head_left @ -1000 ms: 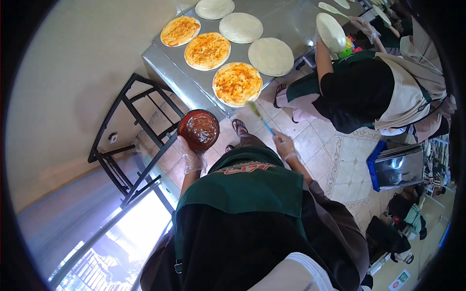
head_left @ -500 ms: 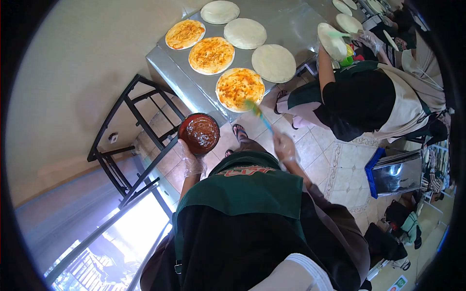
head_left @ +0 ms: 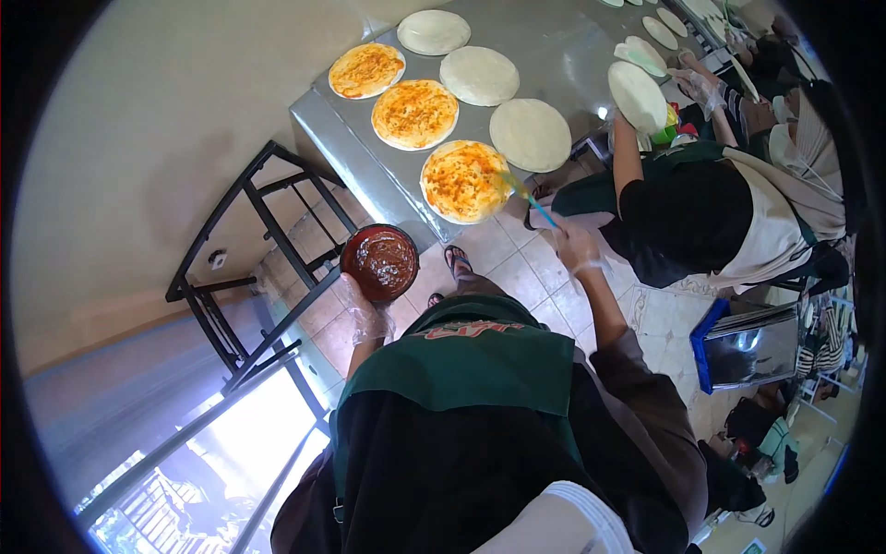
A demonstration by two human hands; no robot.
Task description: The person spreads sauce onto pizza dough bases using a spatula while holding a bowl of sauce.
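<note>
My left hand (head_left: 363,312), in a clear plastic glove, is closed round the lower side of a dark bowl (head_left: 345,268) of glossy red-brown sauce (head_left: 383,262). In my right hand (head_left: 577,247), also gloved, is a brush (head_left: 541,210) with a blue handle. Its bristle end is at the right edge of the nearest flatbread round (head_left: 461,182), which is coated with orange-red sauce. Two more sauced rounds, one in the middle (head_left: 415,114) and one farther back (head_left: 367,71), lie beyond it. Three plain pale rounds (head_left: 530,135) lie beside them.
The rounds lie on a metal table (head_left: 328,138). At the left stands a black metal frame (head_left: 268,217) by the wall. On my right a co-worker (head_left: 688,203) with gloved hands holds a pale round (head_left: 637,97). A blue-edged metal container (head_left: 748,346) stands behind them.
My right hand has moved right and slightly up, taking the brush from the lower edge of the nearest round to its right edge. The bowl stays in my left hand. The view has shifted slightly.
</note>
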